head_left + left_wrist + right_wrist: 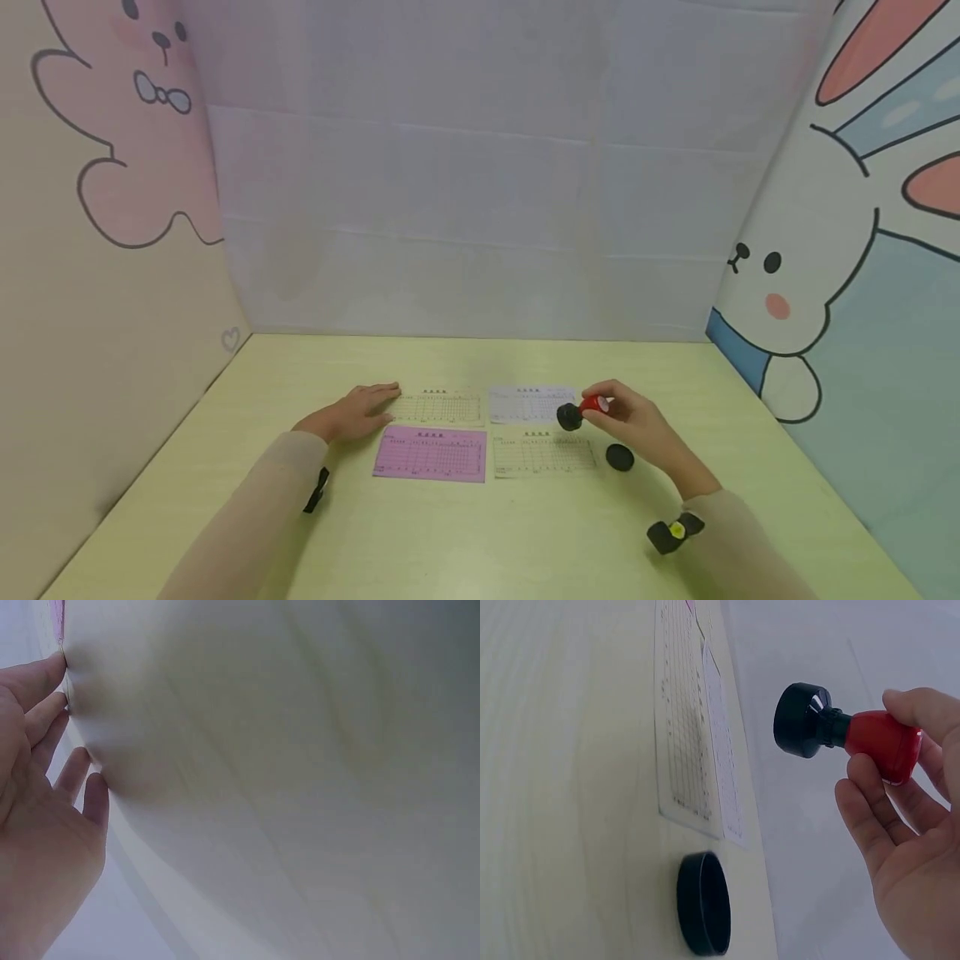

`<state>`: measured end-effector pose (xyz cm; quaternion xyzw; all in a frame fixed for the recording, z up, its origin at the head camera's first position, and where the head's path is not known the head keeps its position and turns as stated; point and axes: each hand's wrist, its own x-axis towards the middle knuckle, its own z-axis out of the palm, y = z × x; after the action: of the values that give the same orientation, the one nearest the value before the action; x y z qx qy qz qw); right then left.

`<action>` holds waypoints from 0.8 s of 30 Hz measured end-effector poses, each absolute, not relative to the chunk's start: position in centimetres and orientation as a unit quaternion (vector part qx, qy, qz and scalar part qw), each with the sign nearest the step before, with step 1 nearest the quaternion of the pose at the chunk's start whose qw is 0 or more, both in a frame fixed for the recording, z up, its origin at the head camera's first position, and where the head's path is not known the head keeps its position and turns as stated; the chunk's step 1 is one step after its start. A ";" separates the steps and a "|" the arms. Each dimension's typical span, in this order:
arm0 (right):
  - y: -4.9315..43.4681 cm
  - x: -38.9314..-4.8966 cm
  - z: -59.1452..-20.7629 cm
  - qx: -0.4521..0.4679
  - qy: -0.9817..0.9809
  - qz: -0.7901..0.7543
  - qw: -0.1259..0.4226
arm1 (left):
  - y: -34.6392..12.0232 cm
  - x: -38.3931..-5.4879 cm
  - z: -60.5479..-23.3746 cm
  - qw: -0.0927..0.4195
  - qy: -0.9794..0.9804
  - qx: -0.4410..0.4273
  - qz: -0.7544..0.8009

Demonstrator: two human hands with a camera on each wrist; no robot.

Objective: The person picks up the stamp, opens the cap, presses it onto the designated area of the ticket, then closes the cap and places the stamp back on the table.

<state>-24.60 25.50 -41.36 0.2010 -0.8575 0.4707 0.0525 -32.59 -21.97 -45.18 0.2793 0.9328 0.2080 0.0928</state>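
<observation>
Stamp (862,735) in right hand (637,423) above table (465,537)

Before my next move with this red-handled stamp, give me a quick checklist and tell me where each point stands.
1. Stamp gripped: ok, the right hand holds its red handle.
2. Cap off: ok, the black cap lies on the table.
3. Stamp clear of the table: ok, it is held in the air.
4. Left hand placed: ok, it rests at the left edge of the back-left sheet.
5. Stamping face inked: cannot tell, it is out of sight.
</observation>
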 end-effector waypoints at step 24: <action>16.8 -28.1 -40.0 0.267 -0.841 0.471 0.024 | -21.7 -32.5 -44.9 0.111 0.933 0.264 0.220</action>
<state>-28.07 16.85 -40.00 0.2667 -0.8406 0.4709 0.0245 -32.54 -21.67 -44.85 0.2636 0.9327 0.2195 0.1113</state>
